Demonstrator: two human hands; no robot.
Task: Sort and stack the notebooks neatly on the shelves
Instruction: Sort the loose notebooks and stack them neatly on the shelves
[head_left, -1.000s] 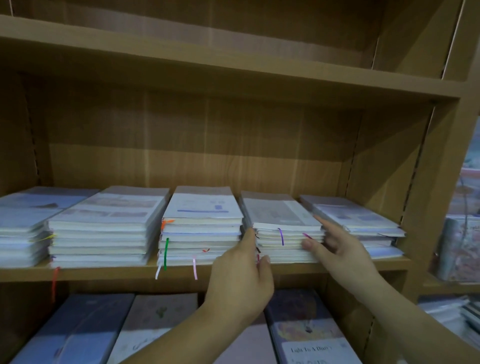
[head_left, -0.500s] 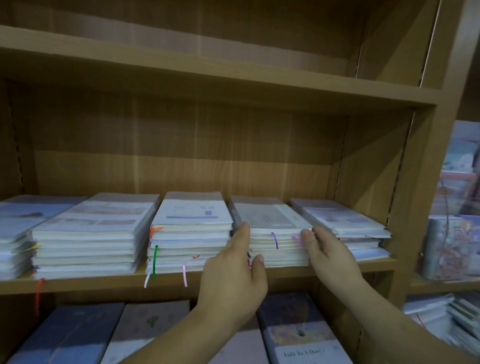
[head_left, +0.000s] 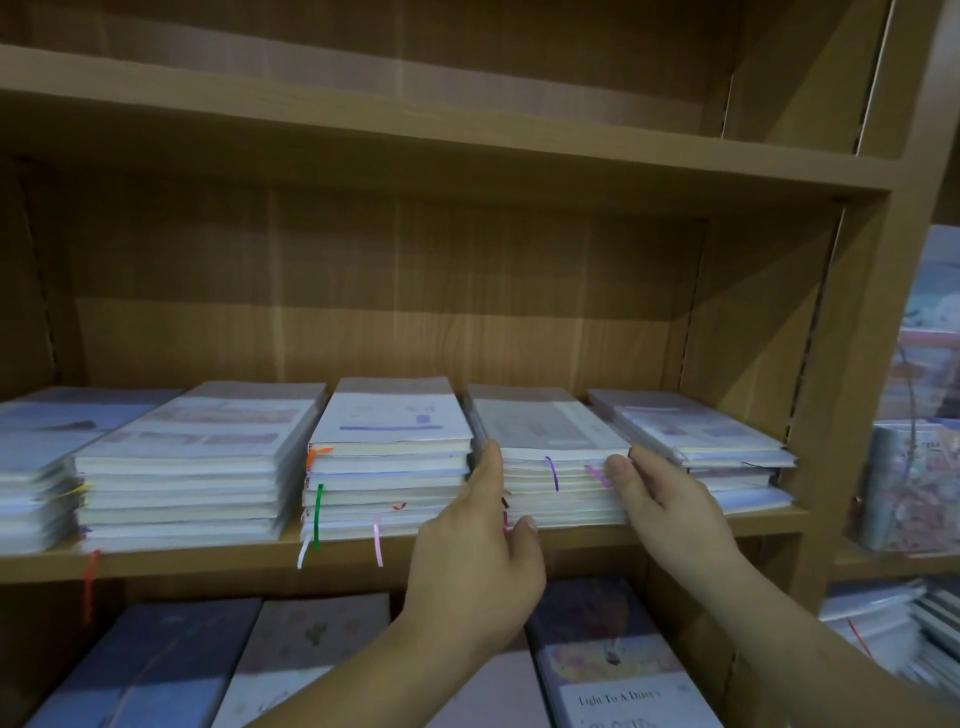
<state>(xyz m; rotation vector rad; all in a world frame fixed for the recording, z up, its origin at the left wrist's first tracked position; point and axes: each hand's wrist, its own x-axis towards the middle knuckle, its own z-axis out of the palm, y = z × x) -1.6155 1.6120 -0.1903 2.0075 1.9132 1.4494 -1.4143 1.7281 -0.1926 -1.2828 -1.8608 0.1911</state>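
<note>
Several stacks of pale notebooks with coloured ribbon markers lie side by side on the middle wooden shelf (head_left: 218, 558). The fourth stack (head_left: 550, 431) from the left sits between my hands. My left hand (head_left: 483, 551) presses straight fingers against its left side, in the gap beside the third stack (head_left: 389, 431). My right hand (head_left: 665, 504) lies against its right side, thumb on the front edge, fingers tucked in the gap beside the fifth stack (head_left: 696, 431).
The shelf above (head_left: 467, 140) holds nothing in view. Larger notebooks lie on the shelf below, one labelled "Light To A Diary" (head_left: 618, 696). A wooden upright (head_left: 862, 364) closes the bay on the right; beyond it are wrapped notebooks (head_left: 909, 488).
My right hand has drawn in from over the fifth stack to the right side of the fourth stack. My left hand stays at its left side. The view has shifted slightly.
</note>
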